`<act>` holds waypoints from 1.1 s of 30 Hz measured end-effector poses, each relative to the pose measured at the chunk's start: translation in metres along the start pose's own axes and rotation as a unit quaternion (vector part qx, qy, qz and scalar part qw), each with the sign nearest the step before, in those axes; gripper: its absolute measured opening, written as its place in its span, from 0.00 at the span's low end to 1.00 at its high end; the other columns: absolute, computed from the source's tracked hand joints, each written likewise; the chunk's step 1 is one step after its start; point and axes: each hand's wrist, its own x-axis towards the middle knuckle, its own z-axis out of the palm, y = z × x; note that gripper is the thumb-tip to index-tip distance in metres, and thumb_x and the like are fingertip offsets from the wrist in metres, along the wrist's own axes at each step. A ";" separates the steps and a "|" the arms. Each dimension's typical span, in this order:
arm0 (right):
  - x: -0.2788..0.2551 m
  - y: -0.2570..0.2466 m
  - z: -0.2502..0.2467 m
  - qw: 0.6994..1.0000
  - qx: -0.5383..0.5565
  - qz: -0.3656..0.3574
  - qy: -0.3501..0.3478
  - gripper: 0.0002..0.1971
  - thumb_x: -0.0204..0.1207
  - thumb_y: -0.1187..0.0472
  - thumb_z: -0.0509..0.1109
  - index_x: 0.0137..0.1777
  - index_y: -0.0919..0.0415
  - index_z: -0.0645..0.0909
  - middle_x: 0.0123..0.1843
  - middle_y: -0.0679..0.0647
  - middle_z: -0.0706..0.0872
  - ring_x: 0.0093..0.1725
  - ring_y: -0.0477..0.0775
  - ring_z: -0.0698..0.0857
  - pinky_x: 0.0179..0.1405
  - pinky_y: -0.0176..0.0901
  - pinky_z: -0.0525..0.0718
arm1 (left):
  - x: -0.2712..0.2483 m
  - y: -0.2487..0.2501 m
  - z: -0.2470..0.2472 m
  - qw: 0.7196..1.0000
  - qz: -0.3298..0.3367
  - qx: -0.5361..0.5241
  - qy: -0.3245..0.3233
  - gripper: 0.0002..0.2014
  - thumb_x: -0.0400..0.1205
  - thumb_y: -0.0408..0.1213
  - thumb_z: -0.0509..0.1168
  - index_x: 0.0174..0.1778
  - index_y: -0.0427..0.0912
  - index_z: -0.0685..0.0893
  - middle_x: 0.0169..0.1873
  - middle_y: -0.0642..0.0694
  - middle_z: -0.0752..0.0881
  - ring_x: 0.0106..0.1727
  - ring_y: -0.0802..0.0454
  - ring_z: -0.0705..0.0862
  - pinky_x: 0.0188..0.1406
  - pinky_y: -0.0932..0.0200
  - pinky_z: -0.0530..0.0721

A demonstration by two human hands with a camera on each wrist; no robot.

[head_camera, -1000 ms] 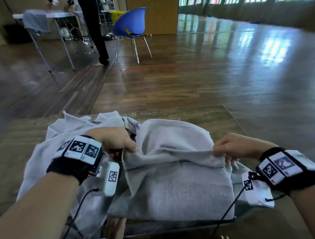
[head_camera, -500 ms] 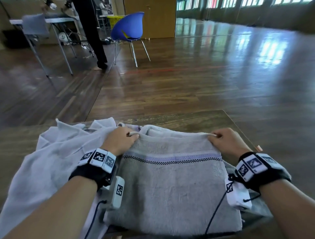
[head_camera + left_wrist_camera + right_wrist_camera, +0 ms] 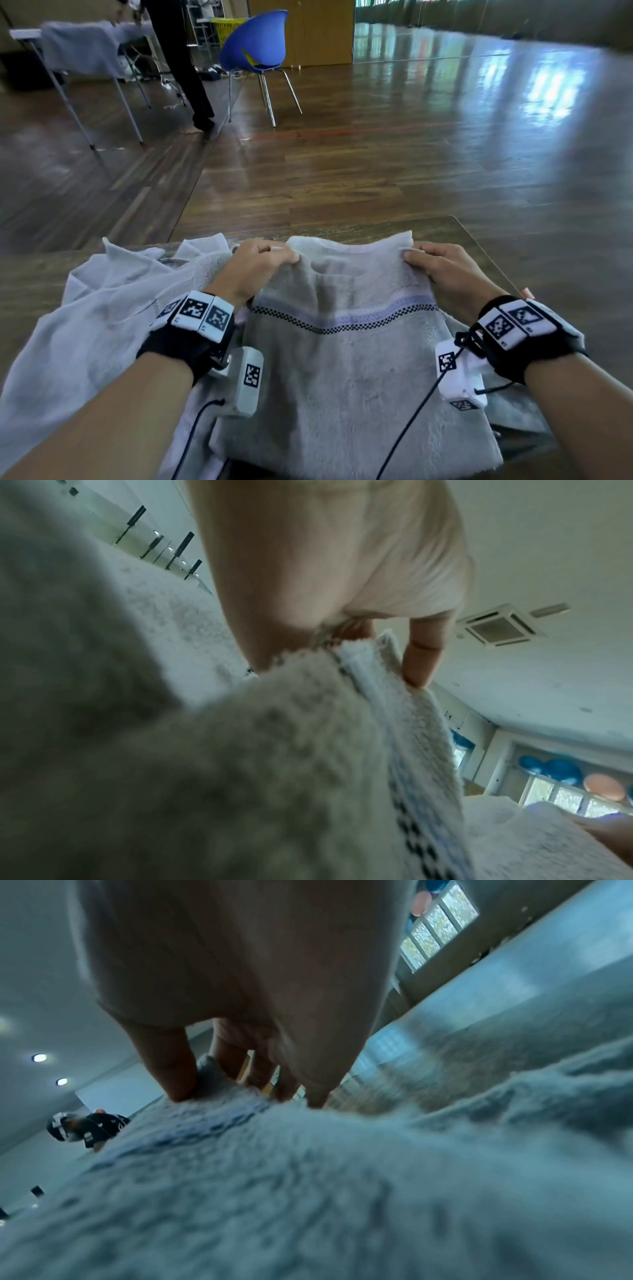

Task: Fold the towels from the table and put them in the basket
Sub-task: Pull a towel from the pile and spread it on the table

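A grey towel (image 3: 342,377) with a checked purple stripe lies before me on the wooden table (image 3: 359,228), its far edge bunched upward. My left hand (image 3: 255,263) pinches the far left corner and my right hand (image 3: 435,265) pinches the far right corner. In the left wrist view the left hand (image 3: 346,631) has the towel (image 3: 274,777) edge between thumb and fingers. In the right wrist view the fingers of the right hand (image 3: 246,1069) curl over the towel (image 3: 308,1191) edge. No basket is in view.
A pale thin towel (image 3: 96,325) lies crumpled on the table to the left, under my left forearm. Beyond the table stand a blue chair (image 3: 260,48), a folding table (image 3: 78,48) with cloth, and a person's legs (image 3: 185,68) on the wooden floor.
The towel's near edge was carried over to the far side; both hands then drew closer together, bunching the far edge upward. The view tilted slightly down.
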 end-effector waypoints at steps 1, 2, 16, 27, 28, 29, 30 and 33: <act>0.000 -0.004 0.002 1.000 0.014 -0.008 0.003 0.16 0.72 0.56 0.76 0.47 0.72 0.89 0.44 0.68 0.89 0.44 0.64 0.86 0.51 0.62 0.82 | -0.001 0.004 -0.001 1.000 0.005 -0.023 -0.009 0.13 0.79 0.36 0.69 0.33 0.32 0.87 0.35 0.35 0.87 0.38 0.46 0.83 0.46 0.53 0.79; 0.000 -0.008 0.004 1.000 0.021 -0.017 0.009 0.17 0.70 0.54 0.77 0.47 0.71 0.89 0.44 0.68 0.90 0.44 0.64 0.87 0.51 0.61 0.83 | -0.002 0.006 -0.002 0.999 0.008 -0.033 -0.014 0.13 0.79 0.36 0.68 0.34 0.30 0.86 0.35 0.35 0.86 0.38 0.46 0.83 0.45 0.52 0.79; -0.002 0.000 0.001 0.987 -0.122 -0.098 -0.018 0.04 0.78 0.53 0.76 0.46 0.49 0.92 0.39 0.49 0.93 0.37 0.51 0.86 0.40 0.45 0.83 | -0.006 -0.010 -0.028 0.972 -0.049 0.231 -0.020 0.18 0.78 0.38 0.69 0.35 0.21 0.82 0.28 0.37 0.80 0.27 0.44 0.80 0.25 0.48 0.87; 0.026 0.006 0.026 0.973 -0.226 -0.011 0.053 0.06 0.80 0.50 0.72 0.45 0.45 0.90 0.48 0.47 0.92 0.53 0.53 0.88 0.57 0.51 0.86 | -0.013 -0.001 -0.023 0.947 -0.065 0.314 -0.031 0.25 0.79 0.39 0.69 0.19 0.42 0.65 0.18 0.46 0.67 0.26 0.49 0.69 0.29 0.65 0.74; 0.029 0.005 0.031 0.972 -0.231 -0.004 0.050 0.07 0.80 0.50 0.71 0.48 0.47 0.91 0.52 0.50 0.92 0.58 0.57 0.88 0.63 0.54 0.85 | -0.015 0.000 -0.023 0.946 -0.069 0.315 -0.034 0.25 0.80 0.40 0.69 0.19 0.42 0.66 0.18 0.46 0.67 0.26 0.49 0.70 0.30 0.62 0.74; 0.032 0.004 0.036 0.968 -0.248 0.004 0.044 0.09 0.80 0.49 0.71 0.51 0.48 0.91 0.56 0.52 0.91 0.63 0.61 0.85 0.68 0.57 0.83 | -0.015 0.000 -0.023 0.945 -0.073 0.316 -0.036 0.25 0.80 0.40 0.68 0.19 0.42 0.65 0.18 0.46 0.67 0.26 0.50 0.70 0.31 0.61 0.74; 0.034 0.005 0.040 0.962 -0.269 0.016 0.038 0.10 0.80 0.48 0.70 0.54 0.49 0.91 0.60 0.54 0.90 0.68 0.63 0.82 0.71 0.60 0.80 | -0.015 0.000 -0.023 0.945 -0.077 0.317 -0.037 0.25 0.80 0.40 0.68 0.19 0.43 0.65 0.18 0.46 0.67 0.25 0.50 0.70 0.31 0.60 0.73; 0.037 0.004 0.044 0.958 -0.276 0.038 0.067 0.10 0.80 0.51 0.72 0.49 0.53 0.92 0.56 0.59 0.92 0.65 0.64 0.84 0.67 0.55 0.83 | -0.010 -0.001 -0.021 0.941 -0.083 0.325 -0.040 0.24 0.80 0.40 0.68 0.20 0.41 0.66 0.17 0.47 0.67 0.22 0.51 0.68 0.27 0.59 0.72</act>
